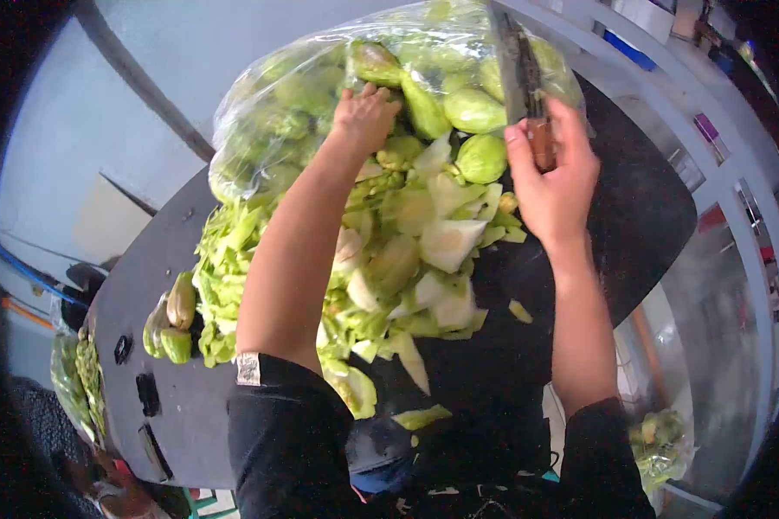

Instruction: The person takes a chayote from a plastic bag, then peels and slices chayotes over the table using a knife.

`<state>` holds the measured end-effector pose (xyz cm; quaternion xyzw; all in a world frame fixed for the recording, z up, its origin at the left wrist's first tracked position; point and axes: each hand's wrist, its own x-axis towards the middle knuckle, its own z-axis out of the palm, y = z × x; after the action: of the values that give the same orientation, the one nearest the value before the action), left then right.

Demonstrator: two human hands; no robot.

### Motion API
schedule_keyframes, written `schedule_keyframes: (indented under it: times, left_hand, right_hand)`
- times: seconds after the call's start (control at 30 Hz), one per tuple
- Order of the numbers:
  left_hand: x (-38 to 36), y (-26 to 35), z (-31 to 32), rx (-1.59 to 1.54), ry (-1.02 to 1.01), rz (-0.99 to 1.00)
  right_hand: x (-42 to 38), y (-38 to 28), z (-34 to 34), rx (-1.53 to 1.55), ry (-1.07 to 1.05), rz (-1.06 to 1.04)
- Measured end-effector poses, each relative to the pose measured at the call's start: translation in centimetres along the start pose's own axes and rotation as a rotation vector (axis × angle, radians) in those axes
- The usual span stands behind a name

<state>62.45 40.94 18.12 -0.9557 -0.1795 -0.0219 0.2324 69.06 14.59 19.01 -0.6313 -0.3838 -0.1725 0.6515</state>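
My left hand (pixel 368 117) reaches into the mouth of a clear plastic bag (pixel 255 104) full of green chayotes. Its bent fingers rest against the lower end of a brownish-green chayote (pixel 376 62); the fingertips are partly hidden. My right hand (pixel 556 169) is closed round the brown handle of a wide-bladed knife (pixel 515 69), blade pointing up and away, beside the bag's right side. Loose chayotes (pixel 482 158) lie at the opening between my hands. Beneath my left forearm spreads a heap of pale green peelings and cut pieces (pixel 450 242).
The dark table (pixel 511 381) has a curved edge. At its left lie several whole chayotes (pixel 180 303) and small black objects (pixel 147 394). A bag of greens (pixel 74 385) is beyond the left edge, another bag (pixel 662 441) low at right. A grey metal frame (pixel 723 186) stands at right.
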Motion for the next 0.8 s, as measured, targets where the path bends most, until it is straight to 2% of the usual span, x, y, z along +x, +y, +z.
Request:
schedule_keyframes:
  times: [0.1,0.27,0.33,0.37,0.43,0.47,0.5,0.6,0.67,0.7,0.77,0.8]
  left_hand:
    - [0.8,0.3,-0.2,0.173,-0.064,0.033]
    - [0.3,0.3,-2.2,0.262,-0.114,0.014]
    - [-1.6,0.6,-3.8,0.087,0.106,-0.068]
    - [-2.4,0.2,-5.0,0.102,0.103,-0.065]
    - [-4.6,-0.8,-7.5,-0.313,0.170,-0.258]
    - [-6.3,-1.3,-7.9,-0.414,0.332,-0.286]
    - [-7.8,-1.7,-7.9,-0.395,0.332,-0.298]
    - [-12.1,-3.3,-6.5,-0.810,0.357,-0.615]
    - [-15.1,-4.2,-4.9,-1.386,0.439,-0.693]
    - [-17.9,-2.9,-6.5,-1.653,0.451,-0.743]
    - [-22.4,-2.9,-5.2,-2.066,0.519,-0.672]
    - [-24.7,-2.6,-5.1,-2.132,0.505,-0.642]
  right_hand:
    - [0.2,-0.2,-0.2,0.042,-0.037,-0.046]
    - [0.1,-0.8,-0.6,0.112,-0.093,-0.053]
    - [-0.3,-1.2,-0.5,0.131,-0.108,-0.079]
    - [-0.4,-1.5,-0.6,0.142,-0.099,-0.076]
    - [-0.7,-2.4,-0.9,0.127,-0.167,-0.095]
    - [-0.9,-2.6,-0.7,0.120,-0.173,-0.100]
    - [-1.2,-3.1,-0.7,0.141,-0.173,-0.104]
    - [-2.2,-4.9,-0.7,0.161,-0.275,-0.100]
    - [-3.1,-6.1,-0.6,0.174,-0.318,-0.114]
    - [-3.6,-6.6,-0.3,0.174,-0.357,-0.110]
    - [-4.7,-7.5,0.7,0.280,-0.319,-0.149]
    - [-5.1,-8.1,0.6,0.260,-0.391,-0.145]
